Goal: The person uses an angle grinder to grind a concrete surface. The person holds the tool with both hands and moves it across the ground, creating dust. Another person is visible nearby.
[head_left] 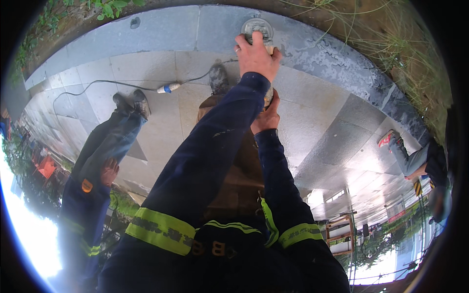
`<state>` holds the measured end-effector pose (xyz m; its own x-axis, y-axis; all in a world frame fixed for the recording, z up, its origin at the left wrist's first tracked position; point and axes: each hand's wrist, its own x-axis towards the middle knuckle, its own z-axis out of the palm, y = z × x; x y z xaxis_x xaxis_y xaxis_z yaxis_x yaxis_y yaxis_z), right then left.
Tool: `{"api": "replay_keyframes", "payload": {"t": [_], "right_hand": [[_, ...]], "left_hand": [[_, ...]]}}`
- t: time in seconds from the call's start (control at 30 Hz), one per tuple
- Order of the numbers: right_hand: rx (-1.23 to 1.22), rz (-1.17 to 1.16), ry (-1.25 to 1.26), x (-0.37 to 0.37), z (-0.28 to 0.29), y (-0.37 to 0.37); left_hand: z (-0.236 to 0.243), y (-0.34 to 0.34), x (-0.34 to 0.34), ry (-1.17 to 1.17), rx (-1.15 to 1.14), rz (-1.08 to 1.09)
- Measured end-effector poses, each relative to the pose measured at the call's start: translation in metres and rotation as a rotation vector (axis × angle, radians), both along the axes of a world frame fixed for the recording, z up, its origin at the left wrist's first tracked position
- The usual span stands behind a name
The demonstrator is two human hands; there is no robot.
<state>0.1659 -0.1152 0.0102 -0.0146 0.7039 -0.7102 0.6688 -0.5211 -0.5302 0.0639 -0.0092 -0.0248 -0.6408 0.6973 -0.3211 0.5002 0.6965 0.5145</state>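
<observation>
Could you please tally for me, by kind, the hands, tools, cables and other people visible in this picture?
Wearer's hands: 2, left hand and right hand, both gripping the tool.
Round-guarded grey metal angle grinder: 1.
Thin black power cable with blue-and-white plug: 1.
Other people: 2, dark-uniformed co-worker, grey-trousered person.
Total: 6.

A pavement of pale stone slabs (pixel 161 63) ends in a darker grey curb (pixel 332 56) along its far edge. A black cable (pixel 112 83) with a blue-and-white plug (pixel 168 88) lies across the slabs near the curb.
</observation>
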Motion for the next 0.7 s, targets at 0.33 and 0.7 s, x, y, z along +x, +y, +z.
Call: {"api": "replay_keyframes", "payload": {"t": [0.33, 0.7], "right_hand": [[-0.116, -0.034, -0.036, -0.007, 0.001, -0.003], [-0.015, -0.045, 0.014, -0.008, -0.002, -0.004]], "left_hand": [[0.0, -0.005, -0.009, 0.051, 0.09, -0.011], [0.0, -0.004, -0.009, 0.031, 0.071, -0.02]]}}
